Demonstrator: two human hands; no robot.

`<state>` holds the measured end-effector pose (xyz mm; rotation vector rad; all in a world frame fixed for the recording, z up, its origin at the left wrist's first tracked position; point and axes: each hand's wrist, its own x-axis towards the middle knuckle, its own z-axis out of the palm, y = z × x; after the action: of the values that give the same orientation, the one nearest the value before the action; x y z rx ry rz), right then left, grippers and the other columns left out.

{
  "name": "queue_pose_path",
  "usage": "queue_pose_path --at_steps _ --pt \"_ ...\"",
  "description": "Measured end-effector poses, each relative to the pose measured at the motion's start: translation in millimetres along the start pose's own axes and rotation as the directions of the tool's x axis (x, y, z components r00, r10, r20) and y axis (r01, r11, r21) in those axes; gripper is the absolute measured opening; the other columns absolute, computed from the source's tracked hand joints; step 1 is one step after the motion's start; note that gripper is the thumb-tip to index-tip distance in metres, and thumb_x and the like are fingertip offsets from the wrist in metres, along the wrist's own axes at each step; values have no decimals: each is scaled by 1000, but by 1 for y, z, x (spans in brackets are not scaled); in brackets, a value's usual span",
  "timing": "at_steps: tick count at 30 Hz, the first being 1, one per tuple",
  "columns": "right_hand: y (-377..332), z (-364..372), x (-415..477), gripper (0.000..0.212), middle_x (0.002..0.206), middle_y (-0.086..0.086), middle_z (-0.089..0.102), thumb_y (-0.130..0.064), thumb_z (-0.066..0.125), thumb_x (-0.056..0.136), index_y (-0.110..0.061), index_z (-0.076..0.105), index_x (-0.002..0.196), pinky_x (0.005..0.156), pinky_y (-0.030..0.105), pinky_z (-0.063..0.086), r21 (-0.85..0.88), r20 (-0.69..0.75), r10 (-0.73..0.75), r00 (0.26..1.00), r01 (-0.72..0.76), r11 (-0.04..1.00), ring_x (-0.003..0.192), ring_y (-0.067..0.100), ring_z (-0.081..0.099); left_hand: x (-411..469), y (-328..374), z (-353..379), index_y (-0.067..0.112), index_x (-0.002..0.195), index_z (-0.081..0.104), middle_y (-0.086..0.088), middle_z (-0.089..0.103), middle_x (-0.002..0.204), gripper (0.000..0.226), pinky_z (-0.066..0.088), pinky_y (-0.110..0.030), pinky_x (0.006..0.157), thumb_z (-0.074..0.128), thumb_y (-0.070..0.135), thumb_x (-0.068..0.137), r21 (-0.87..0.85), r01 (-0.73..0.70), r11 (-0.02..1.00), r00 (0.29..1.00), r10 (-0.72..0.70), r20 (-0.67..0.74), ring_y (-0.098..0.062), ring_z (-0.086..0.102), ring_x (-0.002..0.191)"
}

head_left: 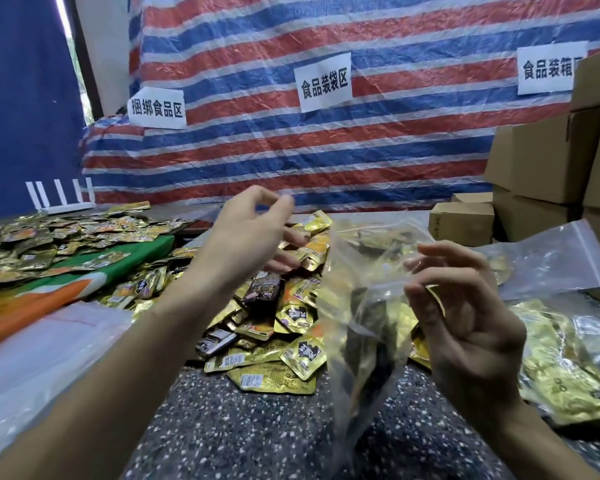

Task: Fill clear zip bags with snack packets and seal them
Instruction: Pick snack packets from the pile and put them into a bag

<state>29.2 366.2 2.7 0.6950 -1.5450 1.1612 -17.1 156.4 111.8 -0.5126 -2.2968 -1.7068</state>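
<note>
A clear zip bag (357, 327) hangs upright over the speckled table (243, 431), with gold and dark snack packets inside. My right hand (471, 323) pinches the bag's near lip by the red zip line between thumb and forefinger. My left hand (250, 233) is raised to the left of the bag's mouth, above the pile of loose snack packets (274, 327). Its thumb and forefinger are curved towards each other and I see nothing between them. Thin clear film from the bag's far lip rises in front of the striped backdrop.
Filled bags of gold packets (568, 368) lie at the right, with an empty zip bag (555, 261) behind them. A stack of empty bags (32, 358) lies at the left. More packets (49, 244) cover a green and orange cloth. Cardboard boxes (548, 161) stand at the far right.
</note>
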Motion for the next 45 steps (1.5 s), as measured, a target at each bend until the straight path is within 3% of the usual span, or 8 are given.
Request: queue_pose_path --at_steps 7,15,19,21,25,30,37,45 --pt "6 2 0 6 132 4 56 -29 59 96 -29 63 101 101 30 49 51 79 120 990 -124 991 125 27 57 22 -110 -10 16 112 61 -3 64 110 20 52 -37 86 62 11 93 523 128 843 989 -71 -128 -18 61 98" --pt "5 3 -2 16 134 -3 55 -47 58 96 -33 66 99 101 37 50 25 162 161 974 -167 986 125 23 57 20 -144 13 25 143 46 -2 47 145 61 36 -44 112 62 7 86 668 86 739 995 -29 -96 -19 43 129" --pt "5 1 -2 6 115 5 60 -30 66 91 -27 70 93 95 34 51 -43 132 105 986 -100 994 114 22 59 -25 -96 32 36 105 67 10 69 108 18 54 -34 81 58 42 89 32 -126 991 990 128 -62 3 61 93" --pt "1 0 0 7 100 6 59 -23 68 88 -25 70 95 83 27 50 -104 99 38 994 -27 994 99 17 60 -52 -71 39 38 104 64 14 69 103 45 49 -31 74 51 73 78 -104 -278 955 961 277 -18 -2 64 95" --pt "-6 -4 6 12 90 4 61 -22 71 87 -21 69 98 73 20 44 -221 68 -85 994 98 970 85 13 59 -75 -33 50 31 106 62 17 69 101 41 53 -17 73 71 60 79 59 -503 862 864 501 45 -6 68 92" --pt "-6 -18 14 19 98 -7 61 -32 75 83 -22 69 99 65 18 42 -307 90 -88 992 112 945 83 1 54 -66 -23 42 16 85 72 5 73 79 6 58 -32 64 68 18 88 25 -470 882 883 470 27 -13 71 72" --pt "-9 -22 16 23 105 4 56 -31 66 86 -11 72 92 80 12 40 -307 211 7 977 59 950 98 8 56 -65 -20 31 24 86 58 -2 69 79 11 56 -43 44 54 33 92 28 -460 887 887 459 45 -22 69 61" --pt "-6 -34 24 8 117 -10 52 -25 75 78 -26 74 86 87 25 46 -431 282 197 939 -60 900 100 4 54 -35 -21 2 28 93 51 4 66 73 15 50 -47 41 42 38 100 383 -577 721 798 599 74 -22 63 54"
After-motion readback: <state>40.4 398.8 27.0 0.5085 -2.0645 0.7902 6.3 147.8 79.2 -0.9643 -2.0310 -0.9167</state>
